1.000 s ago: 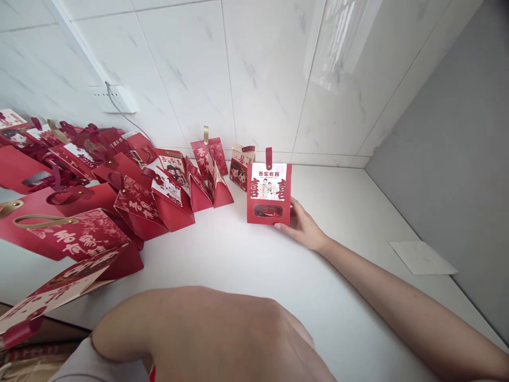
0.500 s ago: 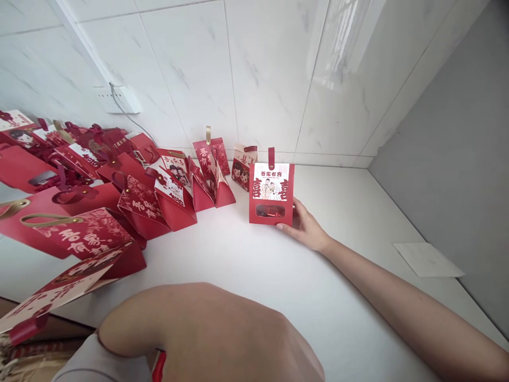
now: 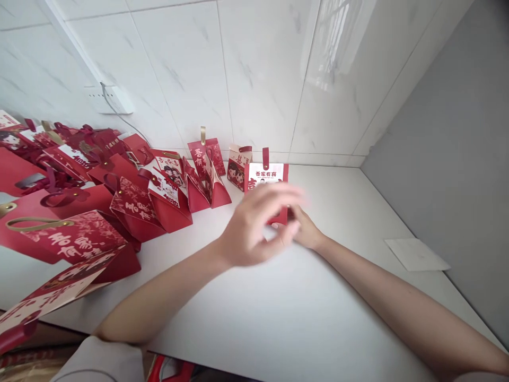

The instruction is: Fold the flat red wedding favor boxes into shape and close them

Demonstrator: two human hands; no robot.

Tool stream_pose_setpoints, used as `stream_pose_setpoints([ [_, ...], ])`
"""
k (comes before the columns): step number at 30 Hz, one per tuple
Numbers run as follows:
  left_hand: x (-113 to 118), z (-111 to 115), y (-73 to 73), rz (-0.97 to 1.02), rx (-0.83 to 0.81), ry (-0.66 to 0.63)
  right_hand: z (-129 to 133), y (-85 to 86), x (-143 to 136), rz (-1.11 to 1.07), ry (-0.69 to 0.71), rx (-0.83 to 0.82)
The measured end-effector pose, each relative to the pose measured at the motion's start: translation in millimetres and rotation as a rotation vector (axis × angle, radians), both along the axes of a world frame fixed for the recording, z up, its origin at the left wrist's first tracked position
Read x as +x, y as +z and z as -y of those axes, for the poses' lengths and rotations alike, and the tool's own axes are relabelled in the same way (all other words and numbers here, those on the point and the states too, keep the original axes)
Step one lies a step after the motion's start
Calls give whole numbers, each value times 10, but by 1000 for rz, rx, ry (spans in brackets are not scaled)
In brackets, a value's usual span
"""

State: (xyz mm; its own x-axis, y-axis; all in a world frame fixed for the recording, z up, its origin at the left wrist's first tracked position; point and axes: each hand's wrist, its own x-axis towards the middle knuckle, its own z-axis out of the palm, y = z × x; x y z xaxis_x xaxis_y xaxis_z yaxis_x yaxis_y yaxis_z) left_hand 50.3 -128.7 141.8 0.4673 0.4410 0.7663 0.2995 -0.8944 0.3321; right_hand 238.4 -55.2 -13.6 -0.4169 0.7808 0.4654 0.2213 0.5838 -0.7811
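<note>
Right hand clasps the lower right edge of a red gift box, thumb at the front, fingers partly hidden round the side; the box stands upright on a white counter, with a dark red strap on top and a white label bearing red characters. Going left to right, far to the left of this grip is a crowded cluster of red boxes, many tilted against one another, some with dark red or gold straps; a box with a gold loop lies at its near side. Above the cluster, a wall socket with a grey cable sits on a pale tiled wall. Below and left of the grip, something red shows past the counter's near edge, too cut off to identify. Nearer the grip, behind and to its left, a red box with an upright gold strap stands near the wall, then a beige-topped box printed with cartoon faces, just beside the held one. Immediately left of the grip, the blurred left hand hangs in front of the held box, covering much of it, thumb and fingers apart in a curve; whether it touches the box cannot be told. Well right of the grip, a white sheet lies on the counter beside a grey panel.
</note>
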Motion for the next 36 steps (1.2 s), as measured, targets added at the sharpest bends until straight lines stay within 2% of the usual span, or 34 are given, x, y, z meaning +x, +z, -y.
stream_pose_setpoints([
  [2, -54, -323, -308, 217, 73, 210, -6, -8, -1, -15, 7, -20],
  [5, -181, -714, -806, 398, -55, 351, -15, -23, 1, -28, 4, -54],
  [8, -267, -917, -1187, 501, -362, 331, -18, -23, 4, -27, -5, -58],
  [11, -268, -987, -1367, 605, -769, 154, -20, -12, 5, -29, -4, -72],
  [13, -248, -1001, -1404, 626, -935, 40, -22, -7, 5, -33, -6, -81],
  [15, -235, -1007, -1409, 627, -988, 4, -26, -6, 6, -38, -2, -86],
  [27, -243, -989, -1371, 557, -908, 154, -43, -12, 21, -56, 22, -90],
  [36, -241, -975, -1366, 553, -904, 159, -37, -6, 26, -47, 18, -87],
])
